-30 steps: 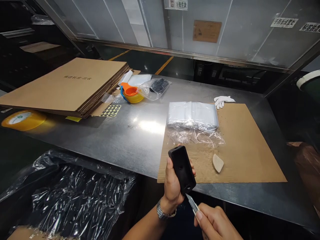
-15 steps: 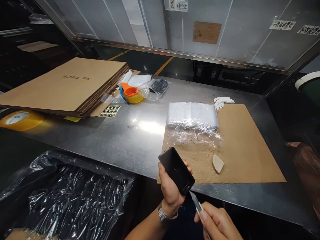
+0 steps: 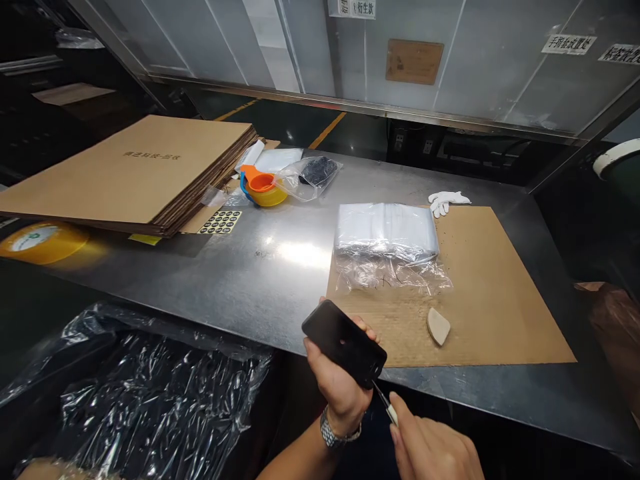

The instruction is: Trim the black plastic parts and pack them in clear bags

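Note:
My left hand [image 3: 340,383], with a metal-band watch on its wrist, is wrapped round a black rectangular case [image 3: 345,340] that looks like a phone-sized shell. It is held tilted at the table's front edge. In my right hand [image 3: 433,437] is a utility knife [image 3: 389,408] with a pale handle. Its thin blade reaches the lower right end of the black case; whether it cuts in cannot be made out. Beyond the hands, a beige wedge-shaped block [image 3: 439,327] lies on a flat cardboard sheet [image 3: 505,293].
Clear plastic bags [image 3: 385,230] lie on the cardboard, near a white glove [image 3: 447,202]. Stacked cardboard [image 3: 135,173] stands left, beside a tape dispenser [image 3: 265,190] and a yellow tape roll [image 3: 45,241]. Black plastic film [image 3: 155,400] lines a container below the metal table [image 3: 225,287].
The black case has turned flatter and shifted slightly left in my left hand. My right hand has rolled over, bringing the knife's blade round along the case's lower end.

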A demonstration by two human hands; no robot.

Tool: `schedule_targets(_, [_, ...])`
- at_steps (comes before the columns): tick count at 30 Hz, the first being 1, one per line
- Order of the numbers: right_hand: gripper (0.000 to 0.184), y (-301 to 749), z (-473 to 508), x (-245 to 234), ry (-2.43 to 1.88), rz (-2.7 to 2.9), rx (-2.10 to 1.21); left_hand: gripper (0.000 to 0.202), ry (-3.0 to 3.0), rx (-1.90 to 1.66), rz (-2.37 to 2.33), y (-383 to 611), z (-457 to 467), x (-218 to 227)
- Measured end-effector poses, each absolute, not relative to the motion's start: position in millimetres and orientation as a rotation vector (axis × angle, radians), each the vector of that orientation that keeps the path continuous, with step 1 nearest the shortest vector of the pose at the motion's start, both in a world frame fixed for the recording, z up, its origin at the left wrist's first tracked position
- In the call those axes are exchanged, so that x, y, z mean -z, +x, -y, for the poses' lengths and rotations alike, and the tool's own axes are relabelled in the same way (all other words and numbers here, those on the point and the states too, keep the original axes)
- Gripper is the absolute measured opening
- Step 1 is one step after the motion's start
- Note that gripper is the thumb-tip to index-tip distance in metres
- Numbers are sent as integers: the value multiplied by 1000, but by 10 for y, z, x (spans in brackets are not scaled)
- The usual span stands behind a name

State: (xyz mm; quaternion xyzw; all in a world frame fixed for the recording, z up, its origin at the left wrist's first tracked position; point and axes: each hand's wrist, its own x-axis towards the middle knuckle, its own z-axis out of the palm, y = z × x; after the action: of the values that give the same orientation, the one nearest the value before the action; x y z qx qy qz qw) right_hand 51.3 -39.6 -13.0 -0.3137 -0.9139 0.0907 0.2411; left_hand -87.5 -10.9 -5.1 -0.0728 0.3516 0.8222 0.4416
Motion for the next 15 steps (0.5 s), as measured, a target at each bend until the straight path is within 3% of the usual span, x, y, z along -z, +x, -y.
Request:
schedule_targets(2, [25, 469, 408, 122, -824, 2484, 33, 50, -169, -2086, -871, -875, 116, 64])
schedule_targets(6, [22, 413, 425, 70, -864, 2525, 282, 48, -136, -2157, -878, -871, 127, 67])
schedule_targets(15, [24, 411, 426, 90, -817, 2548, 402, 47, -47, -2238, -943, -856, 124, 27])
